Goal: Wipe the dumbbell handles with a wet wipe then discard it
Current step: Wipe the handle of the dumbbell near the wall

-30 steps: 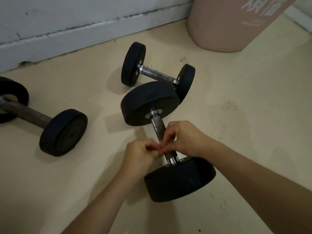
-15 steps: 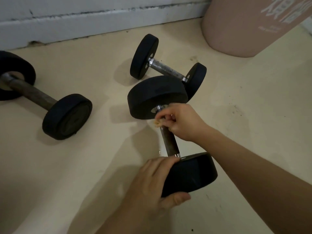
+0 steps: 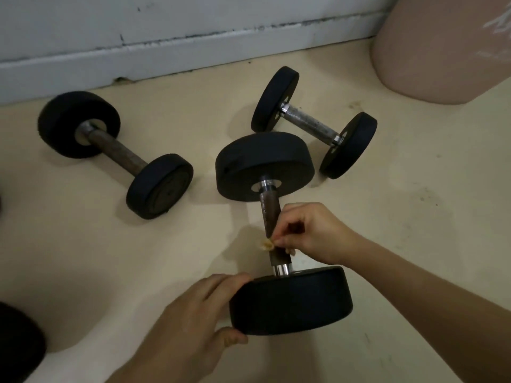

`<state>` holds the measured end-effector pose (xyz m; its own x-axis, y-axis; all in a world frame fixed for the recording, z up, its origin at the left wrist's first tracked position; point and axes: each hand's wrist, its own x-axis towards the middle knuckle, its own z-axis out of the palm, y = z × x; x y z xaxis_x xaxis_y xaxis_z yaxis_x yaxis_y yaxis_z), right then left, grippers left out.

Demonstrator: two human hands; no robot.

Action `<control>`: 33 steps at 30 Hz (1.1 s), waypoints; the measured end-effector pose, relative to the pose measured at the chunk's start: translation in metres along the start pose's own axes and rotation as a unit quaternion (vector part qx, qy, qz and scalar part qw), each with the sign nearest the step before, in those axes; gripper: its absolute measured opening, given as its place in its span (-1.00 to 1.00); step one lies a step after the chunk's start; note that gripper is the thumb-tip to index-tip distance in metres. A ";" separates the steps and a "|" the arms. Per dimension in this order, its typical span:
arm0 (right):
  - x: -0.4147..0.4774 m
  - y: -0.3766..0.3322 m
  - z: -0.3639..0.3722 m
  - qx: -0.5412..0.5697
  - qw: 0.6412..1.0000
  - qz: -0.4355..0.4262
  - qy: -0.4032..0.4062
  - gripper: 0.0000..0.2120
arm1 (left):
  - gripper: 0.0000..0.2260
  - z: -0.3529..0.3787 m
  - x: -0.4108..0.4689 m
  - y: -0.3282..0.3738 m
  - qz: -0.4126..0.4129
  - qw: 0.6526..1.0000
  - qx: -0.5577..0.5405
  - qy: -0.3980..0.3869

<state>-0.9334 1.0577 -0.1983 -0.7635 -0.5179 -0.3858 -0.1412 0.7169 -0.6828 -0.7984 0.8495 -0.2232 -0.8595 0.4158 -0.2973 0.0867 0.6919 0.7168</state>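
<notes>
A black dumbbell with a dark rusty handle [image 3: 270, 214] lies on the floor in front of me. My right hand [image 3: 309, 233] pinches a small crumpled wet wipe [image 3: 266, 245] against the lower part of that handle. My left hand [image 3: 193, 316] grips the near black weight [image 3: 290, 301], fingers on top and thumb below. A second dumbbell with a grey metal handle [image 3: 309, 123] lies behind it. A third, with a brown handle [image 3: 117, 150], lies to the left.
A white wall skirting [image 3: 166, 53] runs along the back. A large pink rounded container [image 3: 442, 48] stands at the back right. Part of another black weight [image 3: 19, 344] shows at the lower left edge. The floor is beige and scuffed.
My right hand has slid the wipe down the handle from near the far weight toward the near weight. My left hand keeps its hold on the near weight. The view shifted left.
</notes>
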 end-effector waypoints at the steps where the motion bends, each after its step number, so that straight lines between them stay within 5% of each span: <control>1: 0.003 0.001 0.001 0.009 1.000 -0.001 0.020 -0.90 | -0.31 -0.004 -0.004 -0.002 -0.002 1.000 0.012 -0.010; 5: 0.029 -0.002 0.012 -0.016 0.978 -0.034 0.207 -0.87 | -0.18 -0.013 -0.012 0.001 -0.009 0.999 -0.015 -0.031; 10: 0.013 -0.005 0.029 0.088 0.992 -0.015 0.089 -0.87 | -0.27 0.002 -0.015 0.019 0.039 0.997 -0.028 0.057; 15: 0.044 -0.007 0.033 0.144 0.961 0.028 0.235 -0.74 | -0.37 0.005 -0.016 0.013 0.061 0.990 -0.037 0.124; 20: 0.010 0.000 0.037 0.142 0.985 0.078 0.053 -0.81 | -0.38 0.006 -0.016 0.014 0.062 0.987 -0.053 0.138; 23: 0.028 -0.006 0.028 0.279 0.945 0.108 0.129 -0.89 | -0.37 0.006 -0.014 0.013 0.057 0.987 -0.061 0.135; 26: 0.041 -0.012 0.026 0.282 0.933 0.121 0.188 -0.91 | -0.30 0.009 -0.014 0.011 0.050 0.989 -0.058 0.127; 33: -0.003 -0.016 0.019 0.123 0.981 0.122 -0.082 -0.90 | -0.28 0.009 -0.016 0.013 0.045 0.987 -0.070 0.137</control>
<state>-0.9174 1.0388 -0.1978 -0.6410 -0.4275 -0.6375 0.2053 0.7048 -0.6791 -0.7789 0.8567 -0.2144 -0.9573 0.2827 -0.0608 0.1143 0.5630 0.8186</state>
